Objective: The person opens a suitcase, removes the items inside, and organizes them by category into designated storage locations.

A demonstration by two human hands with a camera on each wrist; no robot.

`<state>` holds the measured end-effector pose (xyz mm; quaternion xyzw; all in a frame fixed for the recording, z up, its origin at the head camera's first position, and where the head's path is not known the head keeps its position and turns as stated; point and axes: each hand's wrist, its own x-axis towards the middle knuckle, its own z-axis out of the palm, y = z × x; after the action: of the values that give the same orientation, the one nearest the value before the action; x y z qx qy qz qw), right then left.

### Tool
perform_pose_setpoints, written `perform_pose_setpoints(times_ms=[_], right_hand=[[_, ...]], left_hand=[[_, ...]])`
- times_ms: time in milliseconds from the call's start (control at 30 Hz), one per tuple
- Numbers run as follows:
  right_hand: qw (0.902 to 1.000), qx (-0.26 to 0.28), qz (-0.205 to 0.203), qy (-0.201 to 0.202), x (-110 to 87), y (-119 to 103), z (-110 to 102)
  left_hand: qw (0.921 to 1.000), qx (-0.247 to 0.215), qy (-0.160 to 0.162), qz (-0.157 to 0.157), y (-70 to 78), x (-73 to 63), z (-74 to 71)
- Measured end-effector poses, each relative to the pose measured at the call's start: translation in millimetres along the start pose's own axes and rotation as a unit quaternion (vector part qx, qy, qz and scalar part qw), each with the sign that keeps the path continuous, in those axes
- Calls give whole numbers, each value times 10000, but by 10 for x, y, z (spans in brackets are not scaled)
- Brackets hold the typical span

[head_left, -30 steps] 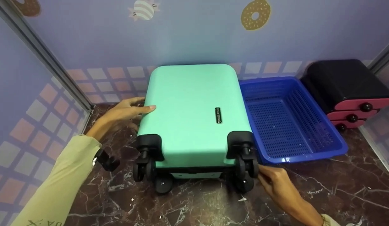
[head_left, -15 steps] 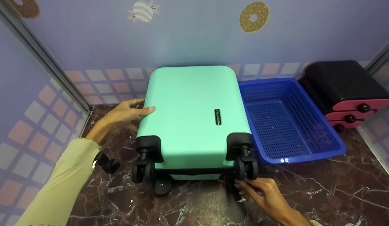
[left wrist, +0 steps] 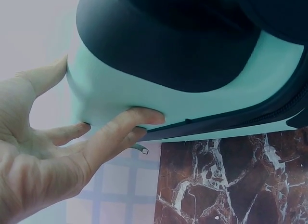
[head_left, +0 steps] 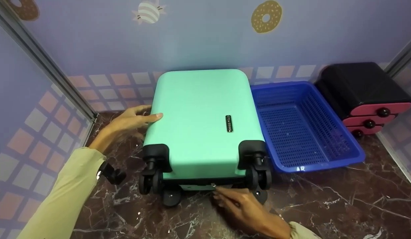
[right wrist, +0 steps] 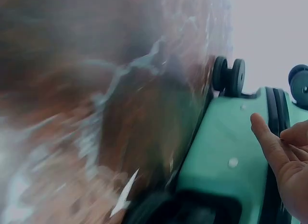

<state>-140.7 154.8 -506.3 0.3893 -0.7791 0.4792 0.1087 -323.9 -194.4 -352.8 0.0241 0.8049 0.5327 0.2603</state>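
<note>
A mint-green hard-shell suitcase lies flat on the marbled floor, its black wheels facing me. My left hand steadies its left side, thumb on the top shell and fingers along the side; the left wrist view shows these fingers mostly straight against the shell. At the near end, my right hand pinches a small zipper pull on the black zipper band between the two wheel pairs. The right wrist view shows the right hand at that band; its fingertips largely cover the pull.
A blue plastic basket touches or nearly touches the suitcase's right side. Beyond it stands a black drawer box with pink drawer fronts. Patterned walls close in the back and left side. Dark marbled floor extends in front.
My right hand has moved left along the suitcase's near end, from beside the right wheels to about the middle. The left hand and the suitcase have stayed in place.
</note>
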Motion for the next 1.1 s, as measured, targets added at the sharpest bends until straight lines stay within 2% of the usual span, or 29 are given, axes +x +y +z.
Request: perform_pose_setpoints(times_ms=[100,200,267,433,533,767,1100], right_hand=[[9983,458,141,-322,109,-27,116],[9961,680,185,-532,205,-49,223],[9965,591,113,-588,269,-53,291],[9976,-63,-277,-625,452,-65,474],[9963,-214,-381,-737,578,-91,593],[9940,64,150,-1085,757,-150,787],[9926,200,356,-1140,863,-184,967]], left_hand=[[10000,11,13,-55,1,-5,2],[9999,43,-8,-107,11,-2,3],[9999,67,-55,-130,19,-1,3],[9994,227,-141,-208,32,-7,-7],[9993,254,-126,-247,32,-17,-10],[9996,84,-97,-258,38,-4,28],[9998,39,-97,-175,22,-31,20]])
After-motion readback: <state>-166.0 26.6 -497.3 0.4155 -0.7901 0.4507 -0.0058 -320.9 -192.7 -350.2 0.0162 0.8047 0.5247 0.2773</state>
